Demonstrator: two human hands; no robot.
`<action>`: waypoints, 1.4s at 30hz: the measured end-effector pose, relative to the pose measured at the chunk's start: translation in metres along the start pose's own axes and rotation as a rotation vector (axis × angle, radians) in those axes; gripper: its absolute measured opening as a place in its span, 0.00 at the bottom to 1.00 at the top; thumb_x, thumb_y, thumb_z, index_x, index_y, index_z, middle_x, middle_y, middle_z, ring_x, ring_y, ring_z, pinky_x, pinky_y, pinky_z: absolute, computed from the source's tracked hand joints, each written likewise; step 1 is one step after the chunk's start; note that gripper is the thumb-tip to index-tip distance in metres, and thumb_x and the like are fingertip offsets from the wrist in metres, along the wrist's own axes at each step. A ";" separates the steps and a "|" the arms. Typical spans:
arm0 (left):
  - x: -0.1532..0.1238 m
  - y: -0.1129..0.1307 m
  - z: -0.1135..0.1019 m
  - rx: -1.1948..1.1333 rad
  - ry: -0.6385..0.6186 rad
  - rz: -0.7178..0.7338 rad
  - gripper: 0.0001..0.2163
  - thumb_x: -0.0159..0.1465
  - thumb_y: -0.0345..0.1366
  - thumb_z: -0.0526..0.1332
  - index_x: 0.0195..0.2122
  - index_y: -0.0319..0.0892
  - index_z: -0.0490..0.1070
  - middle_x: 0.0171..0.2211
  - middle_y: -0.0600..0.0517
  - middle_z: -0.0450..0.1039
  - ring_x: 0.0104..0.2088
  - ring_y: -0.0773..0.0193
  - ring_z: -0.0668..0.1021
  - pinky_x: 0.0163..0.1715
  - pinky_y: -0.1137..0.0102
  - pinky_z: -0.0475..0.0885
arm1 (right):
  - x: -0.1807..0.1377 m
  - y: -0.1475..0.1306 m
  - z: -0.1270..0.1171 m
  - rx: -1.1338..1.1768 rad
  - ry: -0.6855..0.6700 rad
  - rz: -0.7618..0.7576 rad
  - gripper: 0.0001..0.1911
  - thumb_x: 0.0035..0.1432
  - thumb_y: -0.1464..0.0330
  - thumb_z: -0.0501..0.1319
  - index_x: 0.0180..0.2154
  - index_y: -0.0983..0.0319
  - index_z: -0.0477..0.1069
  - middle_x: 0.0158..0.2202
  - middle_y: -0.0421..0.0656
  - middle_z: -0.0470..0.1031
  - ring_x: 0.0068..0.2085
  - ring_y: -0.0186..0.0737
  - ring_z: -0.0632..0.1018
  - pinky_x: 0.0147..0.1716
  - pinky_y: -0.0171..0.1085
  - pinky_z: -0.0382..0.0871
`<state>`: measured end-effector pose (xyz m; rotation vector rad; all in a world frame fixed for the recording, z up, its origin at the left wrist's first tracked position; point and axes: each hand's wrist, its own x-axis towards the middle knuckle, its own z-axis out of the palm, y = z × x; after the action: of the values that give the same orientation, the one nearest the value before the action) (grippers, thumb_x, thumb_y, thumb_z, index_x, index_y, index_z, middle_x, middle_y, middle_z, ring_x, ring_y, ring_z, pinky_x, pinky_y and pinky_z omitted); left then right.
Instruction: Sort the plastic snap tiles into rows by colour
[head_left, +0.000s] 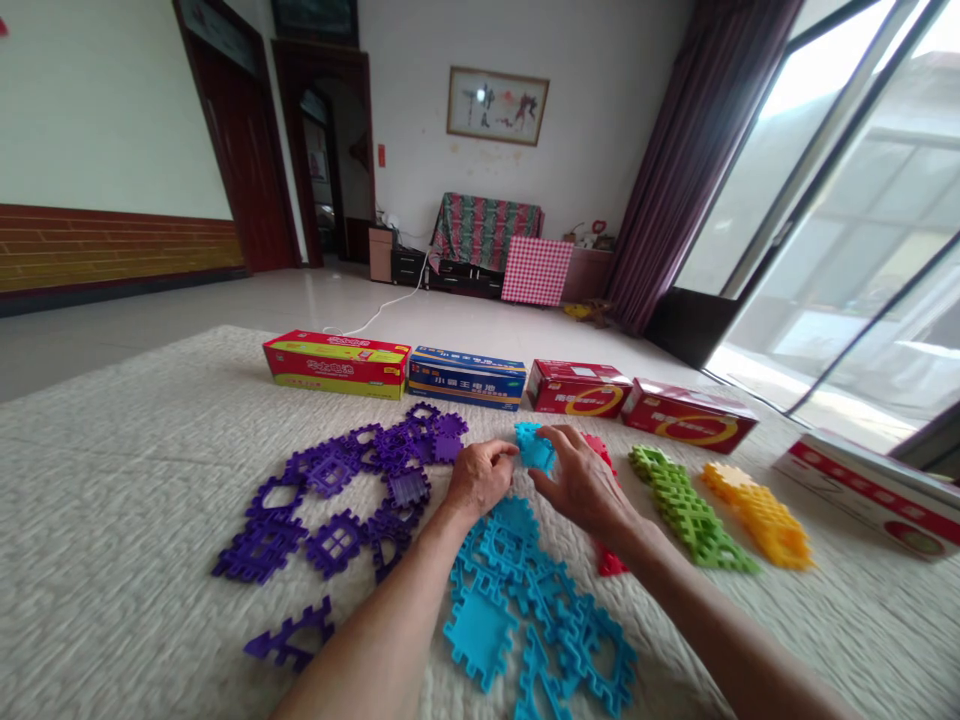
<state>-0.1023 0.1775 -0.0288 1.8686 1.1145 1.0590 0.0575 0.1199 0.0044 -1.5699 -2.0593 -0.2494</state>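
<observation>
Mid-frame, R hand (pixel 581 477) is wide (L hand (pixel 482 477): can't tell grip), both by blue tile (pixel 531 447), prob. to steady it.

Red pieces (pixel 613 562) partly behind right forearm (pixel 705 612), white box (pixel 874 490) cut by right edge

Boxes (pixel 466 378): we count five
Hands (pixel 480 478): two
Green rows (pixel 690 510): one
Yellow rows (pixel 769 522): one
Purple pieces (pixel 409 487), blue pieces (pixel 480 630): overlapping, we can't tell
</observation>
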 end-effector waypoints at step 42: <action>0.004 0.000 -0.006 -0.225 0.134 -0.101 0.15 0.54 0.31 0.54 0.38 0.37 0.76 0.19 0.55 0.73 0.23 0.67 0.74 0.28 0.74 0.68 | 0.002 -0.017 -0.019 0.354 -0.246 0.208 0.08 0.54 0.68 0.56 0.33 0.63 0.72 0.26 0.40 0.75 0.25 0.34 0.73 0.25 0.32 0.62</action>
<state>-0.1065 0.1825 -0.0253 1.5697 1.1033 1.2123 0.0469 0.1073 0.0244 -1.6327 -1.9594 0.3818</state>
